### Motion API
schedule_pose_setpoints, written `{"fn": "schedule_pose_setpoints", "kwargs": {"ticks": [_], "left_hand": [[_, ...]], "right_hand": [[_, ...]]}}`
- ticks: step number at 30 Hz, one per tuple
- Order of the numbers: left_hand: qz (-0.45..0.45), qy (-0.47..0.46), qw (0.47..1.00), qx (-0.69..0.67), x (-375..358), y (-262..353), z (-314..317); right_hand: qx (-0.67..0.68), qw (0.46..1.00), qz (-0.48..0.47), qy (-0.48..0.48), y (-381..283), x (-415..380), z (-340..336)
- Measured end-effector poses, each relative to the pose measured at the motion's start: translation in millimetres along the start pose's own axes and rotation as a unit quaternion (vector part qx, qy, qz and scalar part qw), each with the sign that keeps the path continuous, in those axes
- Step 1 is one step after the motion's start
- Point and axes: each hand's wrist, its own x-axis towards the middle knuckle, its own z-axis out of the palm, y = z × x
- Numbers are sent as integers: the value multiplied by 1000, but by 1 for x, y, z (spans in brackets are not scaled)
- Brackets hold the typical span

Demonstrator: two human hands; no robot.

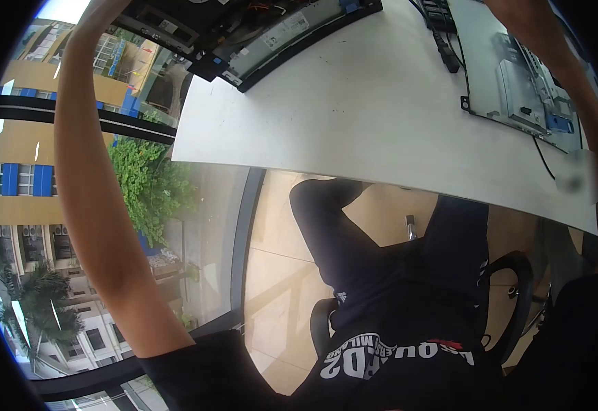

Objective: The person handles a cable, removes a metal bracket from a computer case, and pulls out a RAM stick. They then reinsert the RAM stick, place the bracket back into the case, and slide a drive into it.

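Note:
At the top left, an open black computer case extends past the top edge of the view, with metal parts and a white label inside. My left hand is at the case's left corner, cut off by the top edge, so its fingers do not show. My right forearm reaches up along the right side over a second computer unit, a flat metal chassis with a silver drive bracket and a blue latch. The right hand lies beyond the top edge.
Both units lie on a white table. Black cables with a connector run beside the right unit. A black chair armrest stands at the lower right. Left of the table is a large window with a dark frame.

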Motion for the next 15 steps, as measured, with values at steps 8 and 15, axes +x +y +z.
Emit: {"fn": "schedule_pose_setpoints", "kwargs": {"ticks": [8,15], "left_hand": [[32,-26,997,-64,-7,4,5],[23,-14,996,-84,7,-10,21]], "right_hand": [[174,943,236,-160,-104,51,44],[239,925,259,-142,-103,71,140]]}}
